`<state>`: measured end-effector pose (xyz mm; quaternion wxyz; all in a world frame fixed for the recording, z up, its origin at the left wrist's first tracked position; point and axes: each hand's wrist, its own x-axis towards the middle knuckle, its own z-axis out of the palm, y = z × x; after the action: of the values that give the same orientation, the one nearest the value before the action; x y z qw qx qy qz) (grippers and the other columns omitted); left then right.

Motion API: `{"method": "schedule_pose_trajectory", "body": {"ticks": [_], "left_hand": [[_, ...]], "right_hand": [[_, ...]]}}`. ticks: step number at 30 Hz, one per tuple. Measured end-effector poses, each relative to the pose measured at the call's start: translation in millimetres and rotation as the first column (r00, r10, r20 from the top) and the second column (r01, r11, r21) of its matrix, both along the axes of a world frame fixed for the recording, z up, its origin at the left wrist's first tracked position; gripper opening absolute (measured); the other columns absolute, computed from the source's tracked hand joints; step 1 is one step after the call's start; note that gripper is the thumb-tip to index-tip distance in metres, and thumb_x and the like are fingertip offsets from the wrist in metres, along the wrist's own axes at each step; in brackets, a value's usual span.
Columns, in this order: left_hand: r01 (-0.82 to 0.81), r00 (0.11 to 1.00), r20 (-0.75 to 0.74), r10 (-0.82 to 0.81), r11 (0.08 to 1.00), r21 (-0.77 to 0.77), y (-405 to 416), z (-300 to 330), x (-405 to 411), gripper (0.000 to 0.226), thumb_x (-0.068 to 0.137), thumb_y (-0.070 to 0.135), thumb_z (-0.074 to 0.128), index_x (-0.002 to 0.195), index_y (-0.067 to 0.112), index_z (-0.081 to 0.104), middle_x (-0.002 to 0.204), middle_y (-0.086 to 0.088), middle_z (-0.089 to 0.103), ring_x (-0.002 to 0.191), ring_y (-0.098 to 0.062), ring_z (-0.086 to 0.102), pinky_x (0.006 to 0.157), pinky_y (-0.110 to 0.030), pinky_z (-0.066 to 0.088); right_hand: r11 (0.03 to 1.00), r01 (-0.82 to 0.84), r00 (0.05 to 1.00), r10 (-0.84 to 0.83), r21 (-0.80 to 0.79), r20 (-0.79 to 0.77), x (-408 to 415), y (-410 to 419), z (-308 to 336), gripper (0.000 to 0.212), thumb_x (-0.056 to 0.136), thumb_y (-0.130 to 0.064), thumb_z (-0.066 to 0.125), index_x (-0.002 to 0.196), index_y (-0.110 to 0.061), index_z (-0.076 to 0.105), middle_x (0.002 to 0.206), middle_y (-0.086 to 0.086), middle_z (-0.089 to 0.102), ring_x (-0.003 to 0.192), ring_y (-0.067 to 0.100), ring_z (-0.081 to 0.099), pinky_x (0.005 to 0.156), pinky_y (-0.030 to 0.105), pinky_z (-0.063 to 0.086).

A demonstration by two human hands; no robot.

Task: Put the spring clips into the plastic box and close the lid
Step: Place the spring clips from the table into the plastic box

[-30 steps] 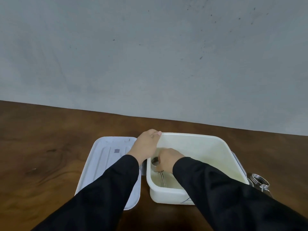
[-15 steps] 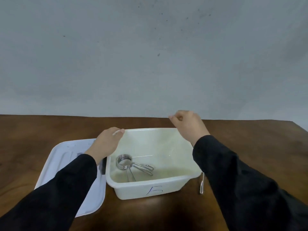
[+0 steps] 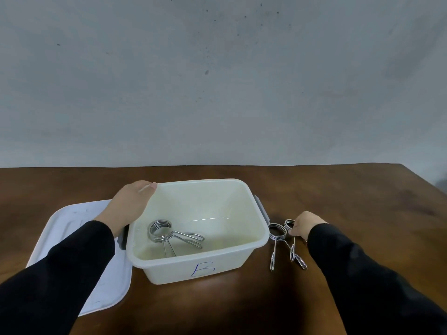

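A white plastic box [image 3: 198, 264] stands open on a dark wooden table [image 3: 350, 194], a blue letter "B" [image 3: 202, 269] handwritten on its near wall. Inside lies one steel spring clip [image 3: 167, 234], its coil toward the left and its two wire handles splayed across the floor of the box. The left hand [image 3: 129, 205] rests over the box's far-left corner, fingers curled down over the rim (a fingertip shows at the very corner), steadying it. The white lid [image 3: 72, 240] lies flat on the table just left of the box, partly hidden under the left black sleeve [image 3: 60, 267].

Right of the box, two more spring clips lie on the table, close together with their handles crossing: the nearer spring clip [image 3: 277, 232] sits just beside the box's grey side latch [image 3: 262, 209], and the farther spring clip [image 3: 289, 224] has its coil at the right hand [image 3: 305, 224]. That hand's fingers are bent around the coil, touching it; whether they actually pinch it cannot be told.
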<state>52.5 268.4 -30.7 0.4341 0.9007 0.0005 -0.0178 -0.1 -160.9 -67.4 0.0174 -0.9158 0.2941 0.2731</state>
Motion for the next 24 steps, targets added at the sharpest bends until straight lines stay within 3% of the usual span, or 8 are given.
{"method": "schedule_pose_trajectory", "body": {"ticks": [3, 8, 13, 15, 18, 20, 22, 24], "left_hand": [[0.0, 1.0, -0.009, 0.0, 1.0, -0.005, -1, 2, -2, 0.038, 0.099, 0.04, 0.043, 0.119, 0.017, 0.065, 0.114, -0.006, 0.066, 0.104, -0.027, 0.057, 0.083, -0.034, 0.039], [-0.008, 1.0, -0.012, 0.007, 1.0, -0.015, -3, 6, -6, 0.036, 0.099, 0.04, 0.042, 0.117, 0.017, 0.065, 0.109, -0.005, 0.066, 0.101, -0.025, 0.057, 0.082, -0.034, 0.039], [-0.013, 1.0, -0.017, 0.013, 0.999, -0.04, -3, 8, -8, 0.036, 0.099, 0.038, 0.043, 0.113, 0.015, 0.066, 0.107, -0.008, 0.068, 0.102, -0.029, 0.059, 0.082, -0.035, 0.041], [-0.016, 1.0, -0.018, 0.015, 0.998, -0.053, -3, 8, -9, 0.036, 0.1, 0.037, 0.042, 0.116, 0.014, 0.065, 0.109, -0.008, 0.066, 0.1, -0.026, 0.057, 0.081, -0.033, 0.038], [-0.008, 1.0, -0.031, 0.005, 0.996, -0.085, -2, 10, -11, 0.037, 0.1, 0.036, 0.042, 0.12, 0.012, 0.063, 0.112, -0.008, 0.065, 0.099, -0.024, 0.055, 0.08, -0.032, 0.037], [-0.003, 0.999, -0.037, 0.0, 0.996, -0.089, -1, 10, -11, 0.038, 0.1, 0.037, 0.042, 0.121, 0.015, 0.063, 0.114, -0.006, 0.066, 0.103, -0.023, 0.056, 0.083, -0.033, 0.039], [0.007, 0.999, -0.036, -0.011, 0.996, -0.092, 1, 8, -11, 0.039, 0.099, 0.039, 0.041, 0.12, 0.016, 0.064, 0.116, -0.005, 0.066, 0.107, -0.024, 0.057, 0.087, -0.035, 0.041], [0.019, 0.999, -0.031, -0.022, 0.995, -0.1, 2, 7, -10, 0.04, 0.099, 0.039, 0.04, 0.12, 0.015, 0.064, 0.117, -0.005, 0.066, 0.108, -0.024, 0.057, 0.089, -0.036, 0.042]], "right_hand": [[0.998, 0.057, 0.995, -0.06, 0.041, 0.085, 1, -3, -6, 0.051, 0.089, -0.041, 0.068, 0.129, -0.01, 0.062, 0.114, 0.006, 0.067, 0.114, 0.024, 0.063, 0.082, 0.029, 0.049], [0.995, 0.005, 0.948, -0.037, 0.1, 0.318, -4, -3, 42, 0.037, 0.088, -0.041, 0.066, 0.096, -0.006, 0.074, 0.091, 0.009, 0.074, 0.087, 0.025, 0.071, 0.081, 0.035, 0.059], [0.971, -0.216, 0.738, 0.094, 0.101, 0.669, -7, 53, 162, 0.019, 0.084, -0.033, 0.069, 0.072, -0.018, 0.069, 0.067, 0.003, 0.067, 0.064, 0.02, 0.061, 0.058, 0.028, 0.043], [0.927, -0.338, 0.69, 0.125, 0.165, 0.713, -7, 96, 187, 0.02, 0.08, -0.034, 0.069, 0.069, -0.017, 0.069, 0.06, 0.004, 0.069, 0.053, 0.018, 0.061, 0.057, 0.029, 0.048], [0.851, -0.492, 0.74, 0.297, 0.184, 0.604, -4, 159, 182, 0.023, 0.081, -0.035, 0.067, 0.073, -0.014, 0.071, 0.066, 0.009, 0.073, 0.057, 0.021, 0.065, 0.065, 0.032, 0.054], [0.832, -0.541, 0.785, 0.446, 0.124, 0.43, 5, 188, 149, 0.031, 0.085, -0.035, 0.062, 0.083, -0.006, 0.071, 0.073, 0.013, 0.071, 0.068, 0.026, 0.067, 0.062, 0.03, 0.049], [0.837, -0.545, 0.808, 0.508, 0.053, 0.296, 19, 200, 108, 0.032, 0.083, -0.038, 0.057, 0.077, -0.007, 0.066, 0.066, 0.005, 0.062, 0.066, 0.025, 0.062, 0.059, 0.027, 0.045], [0.83, -0.555, 0.807, 0.552, -0.051, 0.211, 30, 202, 70, 0.035, 0.081, -0.044, 0.053, 0.078, -0.011, 0.065, 0.072, 0.001, 0.062, 0.075, 0.025, 0.062, 0.071, 0.029, 0.05]]}}
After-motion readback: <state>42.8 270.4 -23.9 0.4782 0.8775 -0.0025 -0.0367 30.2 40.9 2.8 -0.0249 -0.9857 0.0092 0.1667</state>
